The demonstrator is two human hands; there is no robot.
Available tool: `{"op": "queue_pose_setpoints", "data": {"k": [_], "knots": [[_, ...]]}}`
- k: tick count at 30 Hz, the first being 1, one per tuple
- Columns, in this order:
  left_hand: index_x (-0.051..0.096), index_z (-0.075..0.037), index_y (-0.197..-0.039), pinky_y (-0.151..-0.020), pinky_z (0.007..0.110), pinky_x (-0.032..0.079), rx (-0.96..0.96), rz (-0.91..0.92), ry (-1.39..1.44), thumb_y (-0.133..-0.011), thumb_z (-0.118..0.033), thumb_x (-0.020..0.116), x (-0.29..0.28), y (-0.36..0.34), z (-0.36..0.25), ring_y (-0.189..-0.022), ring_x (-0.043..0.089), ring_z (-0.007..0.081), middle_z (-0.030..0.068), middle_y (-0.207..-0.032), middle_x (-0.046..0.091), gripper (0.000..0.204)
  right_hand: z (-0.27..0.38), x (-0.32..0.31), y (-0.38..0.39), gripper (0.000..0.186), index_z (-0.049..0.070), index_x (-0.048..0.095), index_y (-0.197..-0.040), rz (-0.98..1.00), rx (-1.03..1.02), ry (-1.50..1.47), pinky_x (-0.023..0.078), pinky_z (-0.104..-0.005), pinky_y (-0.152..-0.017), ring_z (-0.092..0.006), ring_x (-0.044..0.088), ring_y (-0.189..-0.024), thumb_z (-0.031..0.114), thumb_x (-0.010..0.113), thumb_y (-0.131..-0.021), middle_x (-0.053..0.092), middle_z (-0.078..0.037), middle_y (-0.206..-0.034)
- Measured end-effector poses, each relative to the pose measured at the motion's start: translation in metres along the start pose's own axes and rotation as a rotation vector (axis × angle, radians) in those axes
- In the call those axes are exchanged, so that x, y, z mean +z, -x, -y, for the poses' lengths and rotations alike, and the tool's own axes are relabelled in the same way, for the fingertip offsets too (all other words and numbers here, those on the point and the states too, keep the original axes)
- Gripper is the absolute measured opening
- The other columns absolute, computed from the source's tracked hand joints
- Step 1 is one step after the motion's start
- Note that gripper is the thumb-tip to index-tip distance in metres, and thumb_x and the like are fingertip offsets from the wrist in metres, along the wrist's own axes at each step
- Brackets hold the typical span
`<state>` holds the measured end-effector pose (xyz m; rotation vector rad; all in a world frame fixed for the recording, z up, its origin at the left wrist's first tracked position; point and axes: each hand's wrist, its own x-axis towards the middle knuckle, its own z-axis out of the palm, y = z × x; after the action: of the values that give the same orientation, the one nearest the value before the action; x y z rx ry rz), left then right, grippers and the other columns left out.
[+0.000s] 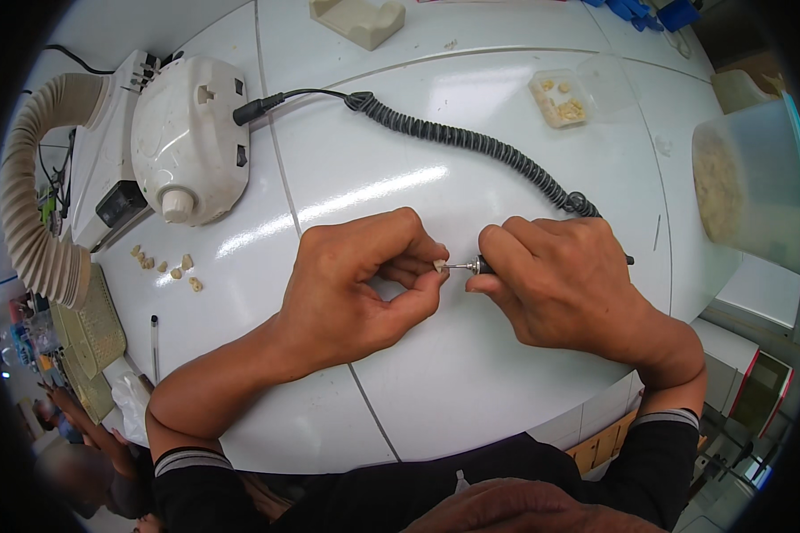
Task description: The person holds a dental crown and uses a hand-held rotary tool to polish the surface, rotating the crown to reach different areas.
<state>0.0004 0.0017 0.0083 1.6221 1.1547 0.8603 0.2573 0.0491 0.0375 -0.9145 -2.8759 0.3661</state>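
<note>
Your left fingers (422, 242) pinch a cream piece (439, 266); your right fingers (507, 252) grip a rotary tool (481, 265), tip against it.

Small cream piece (439, 266), dark handpiece (483, 265), bit (459, 266) touching piece

We've got tiny cream piece (439, 266) pinched in left hand (360, 284), rotary handpiece (482, 265) in right hand (560, 280), metal bit (460, 266) at piece. Coily black cord (471, 139) beyond, white machine (191, 133) far left, pen (155, 346) nearer.
</note>
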Motion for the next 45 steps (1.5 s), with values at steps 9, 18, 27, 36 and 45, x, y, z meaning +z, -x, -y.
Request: {"op": "queue_pose_setpoints", "data": {"k": [9, 18, 27, 36, 45], "knots": [[0.076, 0.005, -0.105, -0.084, 0.029, 0.071, 0.008, -0.007, 0.010, -0.092, 0.008, 0.083, -0.0002, 0.0007, 0.0023, -0.092, 0.085, 0.0166, 0.0129, -0.101, 0.085, 0.015, 0.0016, 0.0013, -0.0016, 0.039, 0.009, 0.060, -0.090, -0.011, 0.011, 0.010, 0.049, -0.0362, -0.045, -0.0217, 0.065, -0.053, 0.038, 0.078, -0.107, 0.060, -0.005, -0.070], [0.077, 0.005, -0.105, -0.084, 0.028, 0.071, 0.012, 0.004, 0.000, -0.092, 0.008, 0.083, 0.0002, -0.0007, 0.0015, -0.092, 0.085, 0.0162, 0.0131, -0.100, 0.085, 0.015, 0.0002, 0.0009, 0.0003, 0.039, 0.008, 0.060, -0.090, -0.004, 0.002, 0.015, 0.048, -0.0356, -0.044, -0.0205, 0.063, -0.052, 0.039, 0.077, -0.108, 0.059, -0.005, -0.070], [0.077, 0.005, -0.103, -0.083, 0.028, 0.070, 0.010, -0.003, -0.002, -0.092, 0.007, 0.084, -0.0002, -0.0007, -0.0002, -0.090, 0.085, 0.0154, 0.0132, -0.098, 0.085, 0.013, 0.0001, 0.0002, -0.0001, 0.040, 0.008, 0.061, -0.090, 0.004, 0.006, 0.000, 0.048, -0.0358, -0.045, -0.0213, 0.064, -0.053, 0.039, 0.077, -0.108, 0.060, -0.005, -0.070], [0.077, 0.005, -0.103, -0.081, 0.028, 0.070, 0.013, -0.014, -0.001, -0.092, 0.008, 0.083, 0.0002, -0.0001, 0.0006, -0.089, 0.085, 0.0155, 0.0124, -0.096, 0.085, 0.013, 0.0019, -0.0015, -0.0012, 0.039, 0.008, 0.061, -0.090, 0.038, 0.042, 0.005, 0.049, -0.0363, -0.045, -0.0216, 0.066, -0.054, 0.039, 0.078, -0.107, 0.060, -0.005, -0.070], [0.077, 0.005, -0.103, -0.082, 0.028, 0.070, 0.013, -0.018, 0.004, -0.092, 0.008, 0.083, 0.0006, 0.0000, 0.0014, -0.090, 0.085, 0.0155, 0.0125, -0.097, 0.085, 0.013, 0.0025, -0.0010, -0.0009, 0.039, 0.008, 0.061, -0.090, 0.021, 0.029, 0.008, 0.050, -0.0372, -0.046, -0.0231, 0.067, -0.055, 0.039, 0.078, -0.107, 0.061, -0.006, -0.071]]}}
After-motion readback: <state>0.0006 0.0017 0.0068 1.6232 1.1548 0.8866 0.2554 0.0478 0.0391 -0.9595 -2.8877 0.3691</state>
